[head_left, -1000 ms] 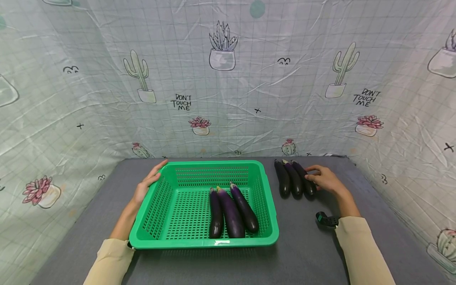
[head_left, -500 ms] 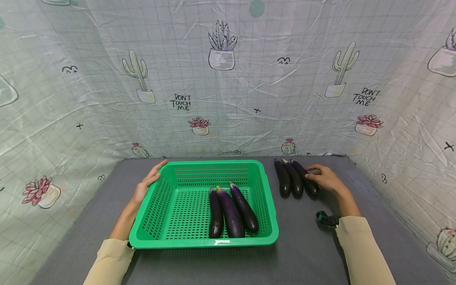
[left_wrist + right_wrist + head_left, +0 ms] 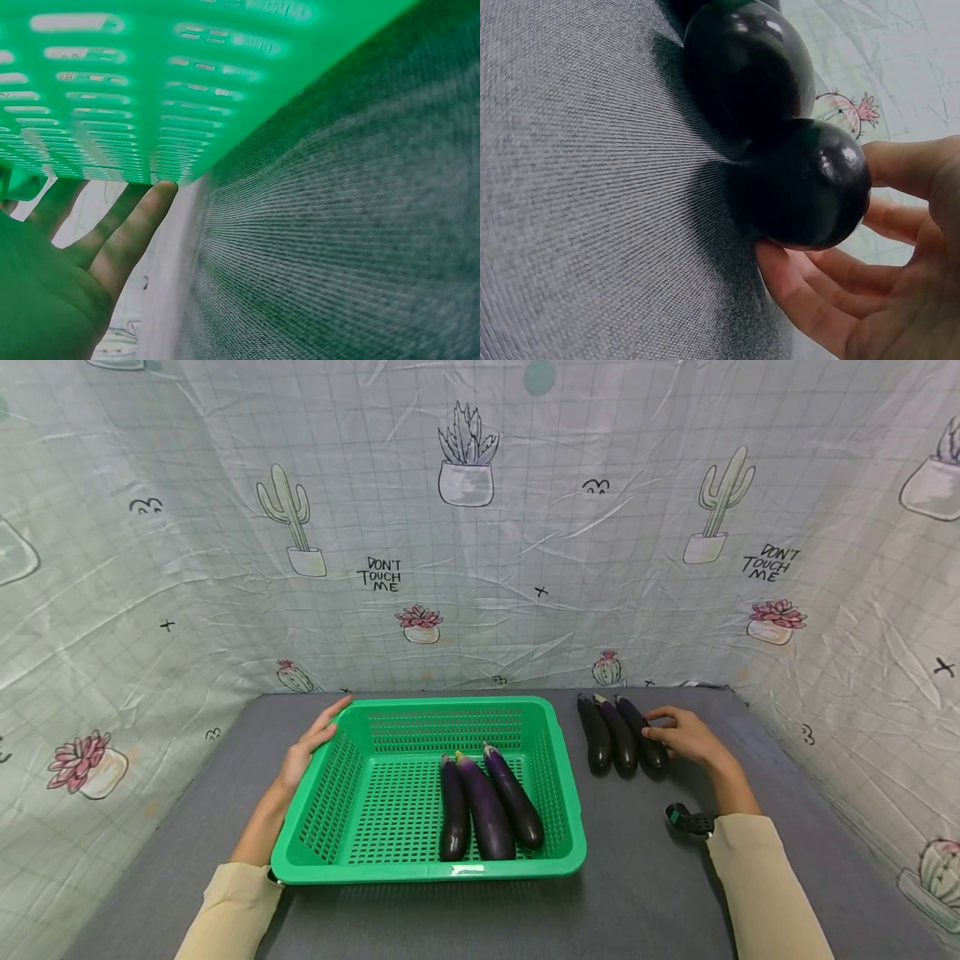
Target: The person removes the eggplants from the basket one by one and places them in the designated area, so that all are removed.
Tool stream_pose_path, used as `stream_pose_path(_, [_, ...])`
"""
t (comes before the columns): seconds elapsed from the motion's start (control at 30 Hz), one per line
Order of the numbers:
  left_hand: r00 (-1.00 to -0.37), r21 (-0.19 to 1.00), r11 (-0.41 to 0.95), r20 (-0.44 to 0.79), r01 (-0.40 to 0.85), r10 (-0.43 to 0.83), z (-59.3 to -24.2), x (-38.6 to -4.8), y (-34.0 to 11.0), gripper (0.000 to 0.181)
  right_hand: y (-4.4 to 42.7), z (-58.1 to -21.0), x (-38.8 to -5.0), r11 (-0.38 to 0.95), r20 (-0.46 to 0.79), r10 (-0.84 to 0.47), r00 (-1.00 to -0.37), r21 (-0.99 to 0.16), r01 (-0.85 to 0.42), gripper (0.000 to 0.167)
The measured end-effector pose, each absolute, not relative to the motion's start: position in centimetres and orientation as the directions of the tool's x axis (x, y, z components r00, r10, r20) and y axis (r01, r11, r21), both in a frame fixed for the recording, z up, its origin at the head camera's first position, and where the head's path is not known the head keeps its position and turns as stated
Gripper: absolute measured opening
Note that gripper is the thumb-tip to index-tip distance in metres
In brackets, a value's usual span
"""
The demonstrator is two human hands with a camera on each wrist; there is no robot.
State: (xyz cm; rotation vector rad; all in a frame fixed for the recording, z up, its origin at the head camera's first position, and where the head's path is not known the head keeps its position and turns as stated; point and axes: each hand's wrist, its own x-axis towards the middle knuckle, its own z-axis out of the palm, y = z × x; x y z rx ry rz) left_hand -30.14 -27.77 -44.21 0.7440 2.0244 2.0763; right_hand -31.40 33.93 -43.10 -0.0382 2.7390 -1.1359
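Note:
My left hand point(image 3: 302, 758) lies along the left side of a green plastic basket point(image 3: 429, 872). In the left wrist view, the straight fingers point(image 3: 129, 238) touch its slotted outer wall. Inside, toward the right, lie three purple eggplants point(image 3: 486, 810) side by side. On the table right of the basket, three darker eggplants lie in a row: a left one point(image 3: 596, 739), a middle one point(image 3: 621, 743) and a right one. My right hand point(image 3: 692, 739) holds the right eggplant point(image 3: 810, 187), thumb on top and fingertips at its lower side; it touches its neighbour.
A grey cloth point(image 3: 630, 868) covers the table. Behind and at both sides hangs a sheet point(image 3: 495, 593) printed with cacti. A black strap-like piece point(image 3: 688, 821) sticks out at the right wrist.
The right eggplant's near end swung slightly right, then back left, under my right hand; its stem end now sits slightly farther right. My left hand and the basket stay in place.

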Motion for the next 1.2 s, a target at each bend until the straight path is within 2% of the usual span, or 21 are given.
stream_pose_path(0.47, [-0.868, 0.968, -0.069, 0.247, 0.241, 0.43, -44.34, -30.09, -27.85, 0.056, 34.2, -43.14, -31.47, 0.726, -0.147, -0.093, -0.985, -0.687, 0.034, 0.057])
stream_pose_path(0.73, [-0.867, 0.968, -0.071, 0.248, 0.241, 0.432, -44.3, -30.11, -27.88, 0.057, 34.22, -43.03, -31.42, 0.725, -0.2, -0.08, -0.977, -0.684, 0.081, 0.062])
stream_pose_path(1.2, [-0.872, 0.97, -0.063, 0.237, 0.233, 0.428, -44.22, -30.14, -27.74, 0.057, 34.16, -42.76, -31.23, 0.71, -0.22, -0.105, -0.97, -0.7, 0.082, 0.063])
